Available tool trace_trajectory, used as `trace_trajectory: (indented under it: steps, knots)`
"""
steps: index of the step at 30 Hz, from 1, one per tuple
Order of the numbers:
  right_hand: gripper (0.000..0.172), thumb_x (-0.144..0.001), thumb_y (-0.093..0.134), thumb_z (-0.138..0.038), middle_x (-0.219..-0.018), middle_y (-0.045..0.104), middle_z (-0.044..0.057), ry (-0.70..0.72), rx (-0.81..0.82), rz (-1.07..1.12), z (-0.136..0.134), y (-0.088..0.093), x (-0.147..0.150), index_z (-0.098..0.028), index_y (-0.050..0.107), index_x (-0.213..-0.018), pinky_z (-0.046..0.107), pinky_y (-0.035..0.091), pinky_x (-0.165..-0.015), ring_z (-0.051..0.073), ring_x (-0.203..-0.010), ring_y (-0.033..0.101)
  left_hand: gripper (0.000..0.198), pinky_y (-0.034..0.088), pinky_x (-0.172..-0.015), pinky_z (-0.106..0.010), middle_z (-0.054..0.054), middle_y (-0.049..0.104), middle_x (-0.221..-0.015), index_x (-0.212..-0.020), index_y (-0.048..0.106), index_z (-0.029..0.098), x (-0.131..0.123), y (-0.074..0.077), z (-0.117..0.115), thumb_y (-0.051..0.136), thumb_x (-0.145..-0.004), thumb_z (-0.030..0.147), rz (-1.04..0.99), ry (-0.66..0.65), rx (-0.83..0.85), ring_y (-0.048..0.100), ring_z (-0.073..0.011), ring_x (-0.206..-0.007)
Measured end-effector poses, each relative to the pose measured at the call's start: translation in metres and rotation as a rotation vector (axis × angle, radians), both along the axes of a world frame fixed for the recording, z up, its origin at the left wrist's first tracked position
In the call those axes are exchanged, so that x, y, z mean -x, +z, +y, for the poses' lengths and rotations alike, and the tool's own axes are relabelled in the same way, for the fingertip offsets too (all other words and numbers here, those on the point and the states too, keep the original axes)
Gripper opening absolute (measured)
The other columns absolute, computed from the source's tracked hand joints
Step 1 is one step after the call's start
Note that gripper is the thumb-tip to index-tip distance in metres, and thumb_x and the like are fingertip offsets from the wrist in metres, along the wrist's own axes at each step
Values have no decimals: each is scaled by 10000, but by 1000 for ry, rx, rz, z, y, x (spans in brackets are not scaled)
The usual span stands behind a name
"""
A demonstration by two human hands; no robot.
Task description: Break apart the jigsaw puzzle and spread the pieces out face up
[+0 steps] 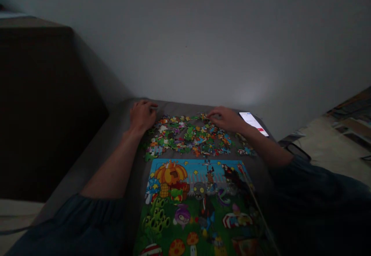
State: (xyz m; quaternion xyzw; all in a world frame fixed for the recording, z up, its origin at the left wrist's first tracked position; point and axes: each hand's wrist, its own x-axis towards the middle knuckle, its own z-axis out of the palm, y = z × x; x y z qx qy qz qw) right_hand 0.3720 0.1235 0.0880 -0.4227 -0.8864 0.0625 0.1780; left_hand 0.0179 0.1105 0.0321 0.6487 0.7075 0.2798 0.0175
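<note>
A loose heap of multicoloured jigsaw pieces (188, 136) covers the far part of a grey padded surface (136, 178). My left hand (143, 115) rests at the heap's far left edge, its fingers curled and partly hidden. My right hand (226, 119) reaches over the far right edge, with its fingertips among the pieces. Whether it holds a piece is too dark to tell. Nearer to me lies a cartoon picture of a pumpkin house, zombies and plants (199, 205), probably an assembled puzzle. A lit smartphone (253, 124) lies just beyond my right hand.
A pale wall (203, 43) rises directly behind the grey surface. A large dark brown block of furniture (43, 109) stands at the left. A thin pale rod (259, 209) lies along the picture's right side. Beyond the right edge, a dark looped object (298, 151) lies on a cream floor.
</note>
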Motion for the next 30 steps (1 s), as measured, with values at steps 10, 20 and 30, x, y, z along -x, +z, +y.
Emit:
trace_trajectory:
  steps: [10,20,30]
  knots:
    - [473,-1049,499,-526,-1428,707,157,-324,-98,131,-75,-65,-126,-257,672,-1398,657,490,-1158,362,-1356,645,443,512,-1145,-454,-124,690,-1395,-1292,768,198,9,-7,10,495,-950,268,125,-102,91,655,-330,-1273]
    - [477,-1095,381,-385,-1493,673,156,-384,-85,115,-76,-48,-150,-212,621,-1470,612,486,-1181,326,-1403,619,528,519,-1172,-465,-77,704,-1353,-1276,724,259,21,-12,18,348,-931,396,227,-87,69,632,-287,-1280]
    - [330,-1003,661,-349,-1139,742,119,-292,19,40,-81,-48,-146,-208,742,-1290,422,603,-915,260,-994,721,523,536,-1140,-502,-44,710,-1355,-1238,718,251,15,8,8,351,-935,468,162,-41,8,664,-318,-1220]
